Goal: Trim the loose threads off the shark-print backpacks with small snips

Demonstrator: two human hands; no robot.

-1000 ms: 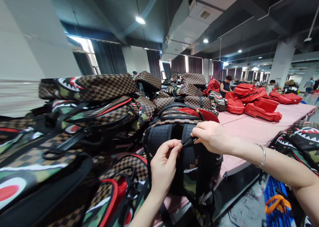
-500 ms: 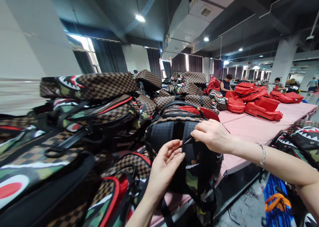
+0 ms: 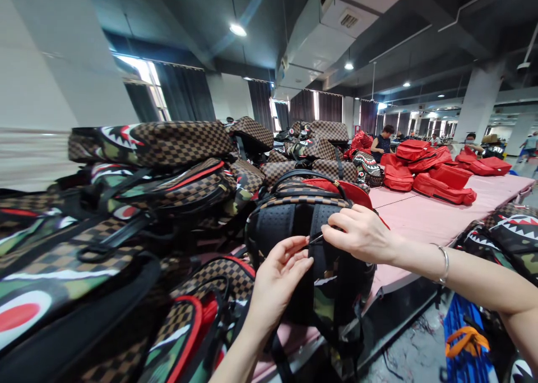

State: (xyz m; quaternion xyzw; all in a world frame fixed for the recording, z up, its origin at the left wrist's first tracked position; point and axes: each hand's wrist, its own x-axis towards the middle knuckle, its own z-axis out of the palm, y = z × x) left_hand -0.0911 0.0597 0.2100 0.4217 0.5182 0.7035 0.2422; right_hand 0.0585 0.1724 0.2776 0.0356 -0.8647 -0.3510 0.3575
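Observation:
A checkered backpack (image 3: 277,220) with black padding and straps stands upright in front of me, a red part showing behind its top handle. My right hand (image 3: 357,233) is closed in a pinch on a thin, dark metallic tool (image 3: 316,238) at the backpack's strap. My left hand (image 3: 283,274), palm up, has its thumb and fingers drawn together near the tool's tip. Whatever those left fingers hold is too small to make out.
Checkered and camouflage bags (image 3: 163,142) are piled high on the left. Red bags (image 3: 437,181) lie on the pink table (image 3: 420,220). More bags (image 3: 513,232) and a blue bundle with an orange tie (image 3: 468,341) are at the right. People work in the background.
My right hand has shifted very slightly down with the thin tool. My left hand stays nearly in place.

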